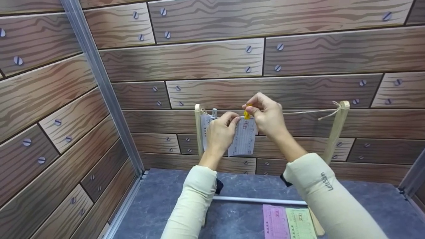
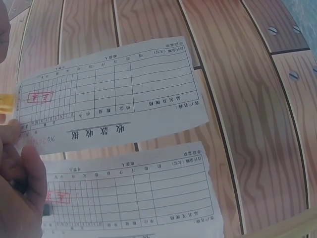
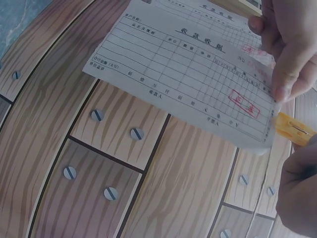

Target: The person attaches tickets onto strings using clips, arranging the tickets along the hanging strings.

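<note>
A white printed receipt slip point(image 1: 243, 141) hangs at a twine line point(image 1: 305, 112) in the head view. My left hand point(image 1: 220, 132) pinches the slip's top edge between thumb and finger. Just to its right, my right hand point(image 1: 268, 117) pinches a yellow clothespin point(image 1: 247, 112) at the same top edge. In the right wrist view the tip of the yellow clothespin point(image 3: 293, 128) meets the slip's edge beside the left thumb. A second white slip point(image 1: 204, 127) hangs further left, partly behind my left hand, under a grey clothespin point(image 1: 214, 113).
Two wooden posts, the left post point(image 1: 198, 129) and the right post point(image 1: 337, 132), carry the twine. A pink slip point(image 1: 275, 220) and a green slip point(image 1: 300, 222) lie on the dark tabletop point(image 1: 239, 215) near a white rod point(image 1: 259, 199). A wood-patterned wall point(image 1: 212, 63) stands behind.
</note>
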The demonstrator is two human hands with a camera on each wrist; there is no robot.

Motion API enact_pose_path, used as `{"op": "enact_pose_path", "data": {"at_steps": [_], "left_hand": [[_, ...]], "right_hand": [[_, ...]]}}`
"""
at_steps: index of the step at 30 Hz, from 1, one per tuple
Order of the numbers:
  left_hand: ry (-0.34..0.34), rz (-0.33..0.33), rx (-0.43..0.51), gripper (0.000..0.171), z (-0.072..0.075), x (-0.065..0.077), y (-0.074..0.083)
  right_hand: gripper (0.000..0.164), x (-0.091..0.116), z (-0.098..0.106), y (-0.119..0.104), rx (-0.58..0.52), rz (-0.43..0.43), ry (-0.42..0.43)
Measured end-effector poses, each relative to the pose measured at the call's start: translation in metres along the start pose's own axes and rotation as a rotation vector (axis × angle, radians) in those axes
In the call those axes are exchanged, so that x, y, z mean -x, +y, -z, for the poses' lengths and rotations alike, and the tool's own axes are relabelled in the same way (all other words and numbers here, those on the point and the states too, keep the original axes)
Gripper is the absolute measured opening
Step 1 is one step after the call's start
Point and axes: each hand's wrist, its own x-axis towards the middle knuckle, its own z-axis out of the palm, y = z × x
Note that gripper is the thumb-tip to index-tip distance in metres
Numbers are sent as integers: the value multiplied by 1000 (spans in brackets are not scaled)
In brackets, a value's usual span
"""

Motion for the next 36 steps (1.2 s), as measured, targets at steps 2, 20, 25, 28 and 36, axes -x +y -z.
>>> {"op": "enact_pose_path", "data": {"at_steps": [2, 20, 25, 28, 36], "left_hand": [[0, 1, 18, 11, 0, 0, 0], [-9, 26, 45, 12, -3, 5, -3], [-19, 42, 24, 11, -3, 5, -2], [-22, 44, 20, 9, -3, 5, -3], [-17, 43, -1, 11, -4, 7, -5]], "right_hand": [[7, 0, -3, 1, 16, 15, 2], [38, 1, 8, -2, 45, -339, -352], [50, 2, 19, 2, 23, -377, -393], [50, 4, 28, 5, 25, -372, -395], [43, 12, 51, 7, 0, -359, -357]]}}
